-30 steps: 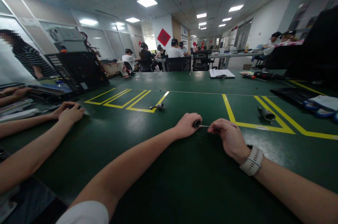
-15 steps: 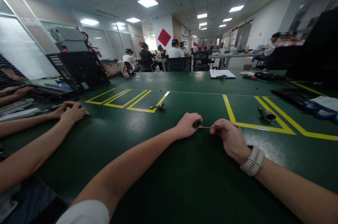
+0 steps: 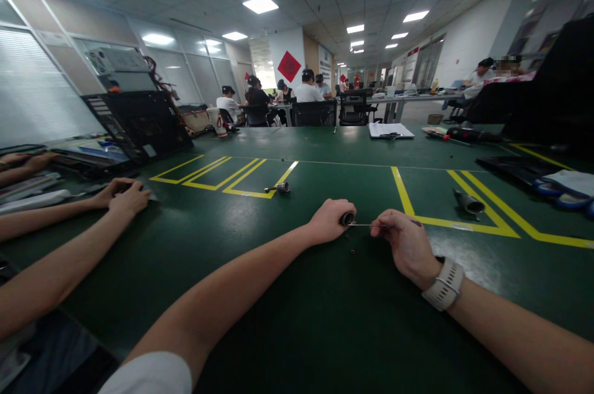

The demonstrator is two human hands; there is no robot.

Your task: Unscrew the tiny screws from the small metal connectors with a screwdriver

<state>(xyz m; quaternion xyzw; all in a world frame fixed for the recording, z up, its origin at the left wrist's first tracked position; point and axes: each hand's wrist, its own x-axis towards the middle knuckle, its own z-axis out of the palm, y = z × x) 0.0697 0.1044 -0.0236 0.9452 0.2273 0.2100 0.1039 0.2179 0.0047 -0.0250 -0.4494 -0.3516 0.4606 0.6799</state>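
My left hand (image 3: pixel 330 219) is closed round a small dark cylindrical part (image 3: pixel 346 218) whose round open end faces right. In my right hand (image 3: pixel 403 239) is a thin screwdriver (image 3: pixel 363 225), its handle mostly covered by my fingers. The shaft runs level to the left, and its tip meets the open end of the part; how deep it sits I cannot tell. Two tiny dark pieces, one a small ring (image 3: pixel 352 252), lie on the green table (image 3: pixel 297 320) just below my hands.
A metal cylindrical part (image 3: pixel 283 187) lies by the left yellow tape, and a larger one (image 3: pixel 469 201) inside the right tape marks. A clipboard with paper (image 3: pixel 390 130) lies farther back. Blue-handled scissors (image 3: pixel 563 193) are at the right. Another person's hands (image 3: pixel 127 195) work at the left.
My hands stay nearly in place, with the right hand shifted very slightly to the right. At the far left, a person in striped clothing has moved out of view.
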